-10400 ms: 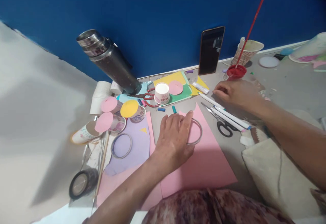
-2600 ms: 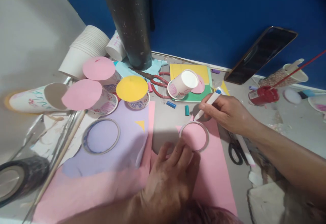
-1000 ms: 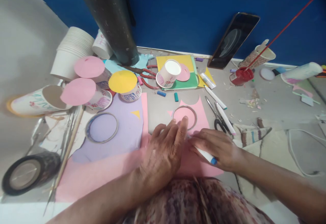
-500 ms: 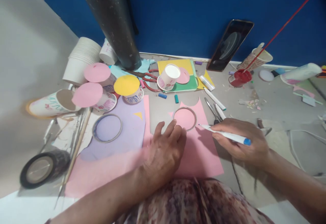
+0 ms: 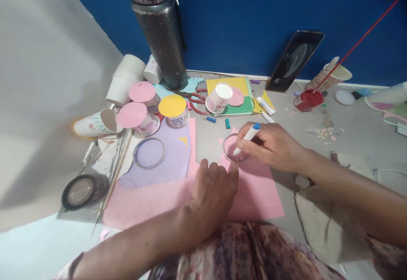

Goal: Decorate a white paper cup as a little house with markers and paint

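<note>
Nearest, the left hand (image 5: 212,195) lies flat, fingers spread, pressing the pink paper (image 5: 254,191) onto the table (image 5: 349,131); it grips nothing. Just beyond its fingertips sits the ring of tape (image 5: 231,147) on the same sheet. The right hand (image 5: 270,146), nearer the ring, comes in from the right, fingers closed around a white marker (image 5: 246,139). The marker slants, blue cap up and away, tip down at the ring's right-hand rim. Farther off stand paper cups (image 5: 219,97) and a steel flask (image 5: 162,29).
</note>
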`<state>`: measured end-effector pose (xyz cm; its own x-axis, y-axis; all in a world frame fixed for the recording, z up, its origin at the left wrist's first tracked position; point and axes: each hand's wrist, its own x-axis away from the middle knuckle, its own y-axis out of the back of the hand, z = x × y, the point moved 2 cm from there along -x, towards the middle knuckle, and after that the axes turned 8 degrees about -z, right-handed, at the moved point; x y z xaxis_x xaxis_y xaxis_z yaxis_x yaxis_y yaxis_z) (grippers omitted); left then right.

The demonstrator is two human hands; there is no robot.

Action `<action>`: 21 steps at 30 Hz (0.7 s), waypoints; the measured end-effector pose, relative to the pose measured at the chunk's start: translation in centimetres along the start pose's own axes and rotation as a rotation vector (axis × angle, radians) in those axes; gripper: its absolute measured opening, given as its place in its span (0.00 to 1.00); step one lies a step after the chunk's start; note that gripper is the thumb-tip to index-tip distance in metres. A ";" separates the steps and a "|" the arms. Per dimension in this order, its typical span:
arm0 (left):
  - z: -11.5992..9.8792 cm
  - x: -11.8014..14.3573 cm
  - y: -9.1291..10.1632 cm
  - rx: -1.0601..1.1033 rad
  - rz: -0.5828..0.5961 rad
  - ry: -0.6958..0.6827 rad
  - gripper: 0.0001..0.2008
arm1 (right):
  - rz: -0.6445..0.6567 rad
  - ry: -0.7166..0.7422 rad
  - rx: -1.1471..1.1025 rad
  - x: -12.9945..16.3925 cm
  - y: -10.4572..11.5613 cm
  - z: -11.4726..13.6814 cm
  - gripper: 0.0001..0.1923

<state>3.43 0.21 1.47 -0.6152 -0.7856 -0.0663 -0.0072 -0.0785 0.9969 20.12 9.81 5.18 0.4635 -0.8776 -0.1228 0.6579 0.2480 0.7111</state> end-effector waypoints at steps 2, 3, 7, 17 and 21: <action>-0.3 0.0 0.0 -0.009 0.017 0.015 0.26 | 0.140 0.043 0.131 -1.7 -0.8 1.1 0.14; -0.4 -0.1 0.0 -0.012 0.022 0.022 0.25 | 0.209 0.074 0.207 -2.5 -1.2 1.7 0.13; -0.7 -0.1 -0.4 -0.039 -0.002 0.045 0.21 | 0.487 0.175 0.442 -4.3 -2.7 3.6 0.15; -0.9 -0.3 -1.7 0.035 -0.027 0.072 0.18 | 0.614 0.244 0.600 -5.0 -4.5 3.7 0.16; -1.0 -0.1 -1.7 0.044 -0.020 0.051 0.20 | 0.577 0.240 0.594 -5.4 -4.7 3.5 0.17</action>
<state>4.29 -0.15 -0.22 -0.5733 -0.8147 -0.0868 -0.0544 -0.0679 0.9962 12.41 11.94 4.90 0.7868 -0.5531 0.2740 -0.1080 0.3136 0.9434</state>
